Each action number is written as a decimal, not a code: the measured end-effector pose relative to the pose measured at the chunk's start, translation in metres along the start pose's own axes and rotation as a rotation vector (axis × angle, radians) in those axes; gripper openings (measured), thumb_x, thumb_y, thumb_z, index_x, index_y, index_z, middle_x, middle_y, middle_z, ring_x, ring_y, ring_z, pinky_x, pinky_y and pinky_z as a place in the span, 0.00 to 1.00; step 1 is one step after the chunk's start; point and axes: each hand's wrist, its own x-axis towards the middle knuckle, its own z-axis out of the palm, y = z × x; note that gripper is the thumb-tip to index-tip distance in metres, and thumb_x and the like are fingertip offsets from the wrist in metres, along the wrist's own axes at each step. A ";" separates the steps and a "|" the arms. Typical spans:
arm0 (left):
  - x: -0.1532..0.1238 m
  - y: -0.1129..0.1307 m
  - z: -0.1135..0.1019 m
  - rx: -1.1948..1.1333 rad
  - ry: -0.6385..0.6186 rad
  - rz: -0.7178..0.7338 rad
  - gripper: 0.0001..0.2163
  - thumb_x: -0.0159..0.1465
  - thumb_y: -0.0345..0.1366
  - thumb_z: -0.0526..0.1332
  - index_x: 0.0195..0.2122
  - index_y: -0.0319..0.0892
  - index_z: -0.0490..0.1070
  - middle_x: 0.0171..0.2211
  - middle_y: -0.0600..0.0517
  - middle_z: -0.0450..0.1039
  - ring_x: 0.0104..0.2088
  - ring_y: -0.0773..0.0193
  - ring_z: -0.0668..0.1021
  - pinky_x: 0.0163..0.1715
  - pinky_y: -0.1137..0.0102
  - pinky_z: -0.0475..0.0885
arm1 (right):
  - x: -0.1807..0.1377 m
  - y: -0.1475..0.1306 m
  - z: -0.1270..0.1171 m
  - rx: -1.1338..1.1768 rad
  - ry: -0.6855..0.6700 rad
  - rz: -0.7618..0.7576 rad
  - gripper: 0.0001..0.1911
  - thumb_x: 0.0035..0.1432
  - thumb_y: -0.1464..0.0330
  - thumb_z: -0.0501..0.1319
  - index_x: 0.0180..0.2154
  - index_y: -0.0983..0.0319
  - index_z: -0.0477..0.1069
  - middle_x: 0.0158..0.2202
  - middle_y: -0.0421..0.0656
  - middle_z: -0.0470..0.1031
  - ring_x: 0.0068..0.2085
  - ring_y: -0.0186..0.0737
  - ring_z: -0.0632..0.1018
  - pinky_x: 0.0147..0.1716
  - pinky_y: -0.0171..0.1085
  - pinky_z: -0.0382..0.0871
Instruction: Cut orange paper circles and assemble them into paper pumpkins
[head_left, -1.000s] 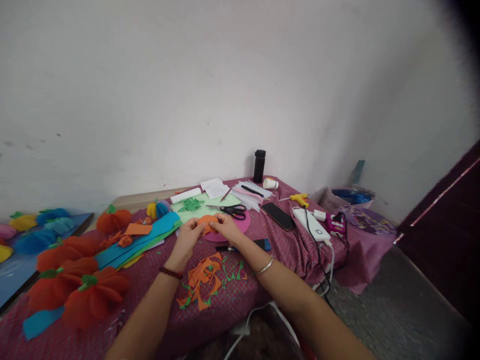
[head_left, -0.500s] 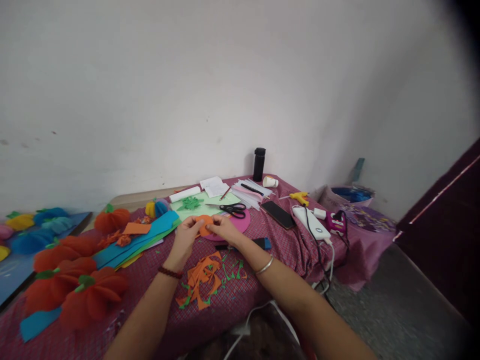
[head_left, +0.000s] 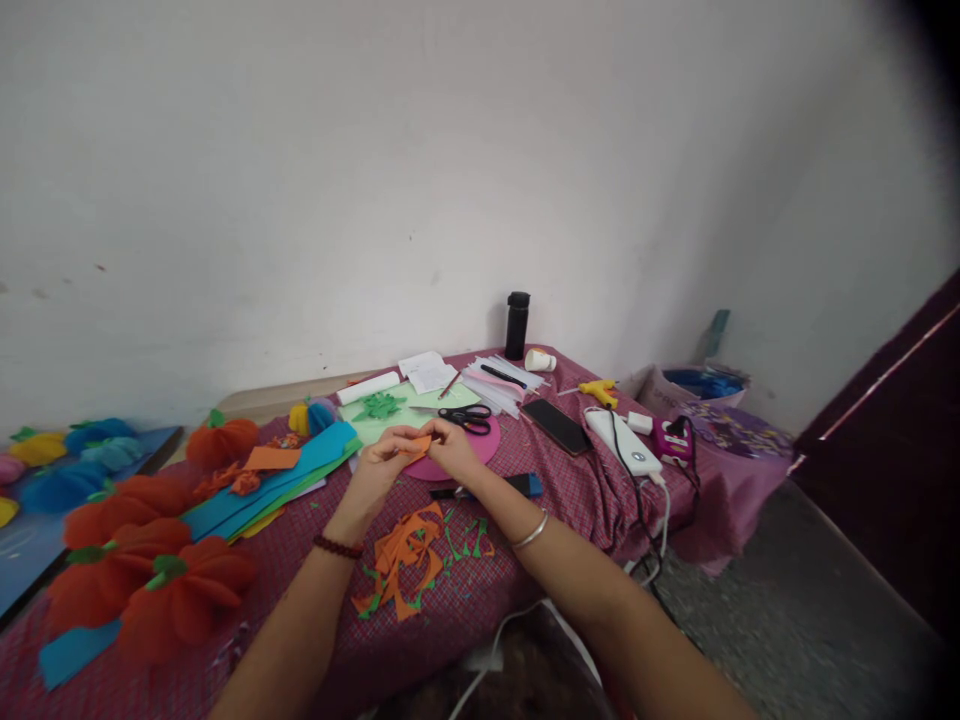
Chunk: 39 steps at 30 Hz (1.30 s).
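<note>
Between my two hands is a small piece of orange paper (head_left: 415, 450), mostly covered by the fingers and seen almost edge-on. My left hand (head_left: 382, 462) pinches its left side, and my right hand (head_left: 448, 450) grips its right side. Both hands are above a round pink sheet (head_left: 480, 447). Black-handled scissors (head_left: 469, 418) lie just beyond, partly on the pink sheet and partly on a light green sheet (head_left: 405, 420). Closer to me, orange and green paper scraps (head_left: 409, 555) are strewn on the checked cloth.
Orange paper pumpkins (head_left: 187, 595) and blue strips (head_left: 277, 480) lie to the left. On the right are a phone (head_left: 556, 427), a white power bank (head_left: 624, 443), a yellow glue gun (head_left: 600, 391) and cables. A black bottle (head_left: 517, 326) stands at the back near the wall.
The orange paper, seen flat and round before, is now turned or bent so only a narrow part shows. My fingers have closed further over it, and my right hand sits slightly higher.
</note>
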 end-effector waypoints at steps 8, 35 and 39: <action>0.000 -0.004 -0.002 -0.007 -0.019 0.022 0.04 0.49 0.34 0.69 0.22 0.41 0.76 0.44 0.48 0.72 0.47 0.59 0.74 0.50 0.65 0.67 | -0.002 -0.009 -0.001 -0.104 0.045 -0.125 0.05 0.44 0.76 0.58 0.27 0.62 0.69 0.28 0.38 0.70 0.32 0.36 0.69 0.34 0.34 0.63; 0.005 -0.004 -0.005 -0.499 0.239 -0.351 0.10 0.45 0.26 0.69 0.27 0.40 0.70 0.27 0.56 0.74 0.27 0.70 0.74 0.26 0.74 0.69 | 0.001 0.005 -0.011 -0.376 0.056 -0.274 0.17 0.51 0.76 0.57 0.45 0.63 0.70 0.42 0.46 0.73 0.41 0.39 0.74 0.43 0.38 0.68; 0.008 -0.005 -0.007 -0.522 0.335 -0.292 0.13 0.43 0.25 0.70 0.29 0.40 0.71 0.29 0.55 0.76 0.30 0.68 0.76 0.29 0.73 0.71 | 0.007 0.010 -0.019 -0.384 0.090 -0.185 0.12 0.54 0.74 0.57 0.41 0.64 0.71 0.39 0.45 0.74 0.39 0.38 0.75 0.41 0.37 0.69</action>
